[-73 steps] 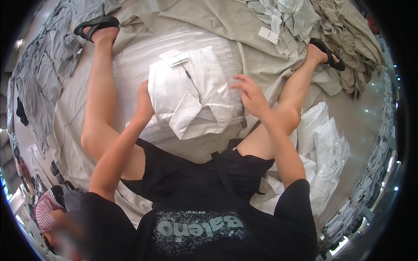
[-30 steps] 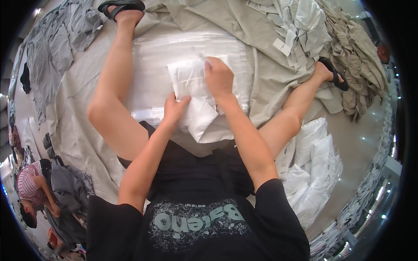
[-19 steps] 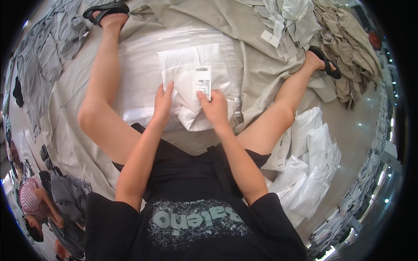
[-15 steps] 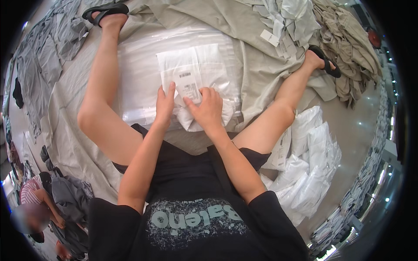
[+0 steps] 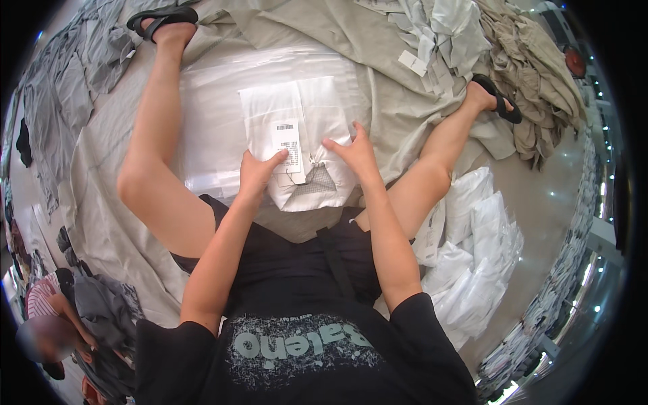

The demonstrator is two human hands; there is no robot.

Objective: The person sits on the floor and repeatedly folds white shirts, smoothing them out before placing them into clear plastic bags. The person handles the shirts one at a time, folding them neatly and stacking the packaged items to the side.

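Observation:
A folded white garment point(image 5: 327, 101) lies on a stack of clear plastic bags point(image 5: 212, 128) between my legs. On top of it is a white hang tag point(image 5: 285, 138) with a dark string. A tied cord and a patch of grey checked lining point(image 5: 318, 181) show at its near end. My left hand point(image 5: 260, 174) grips the garment's left side, thumb on the tag's edge and the other fingers partly hidden. At the opposite side, my right hand point(image 5: 356, 155) holds the edge, thumb on the cloth and forefinger at the border.
Beige cloth point(image 5: 111, 196) covers the floor under me. Several white items in clear bags point(image 5: 472, 250) are piled beside my right leg. Grey garments point(image 5: 64, 101) lie far left, white tagged ones point(image 5: 449, 34) and khaki ones point(image 5: 533, 74) far right. Another person point(image 5: 50, 317) is at lower left.
My right hand has moved off the tag to the garment's right edge. The tag now lies straighter, and the cord and checked lining have come into sight. My left thumb has shifted onto the tag.

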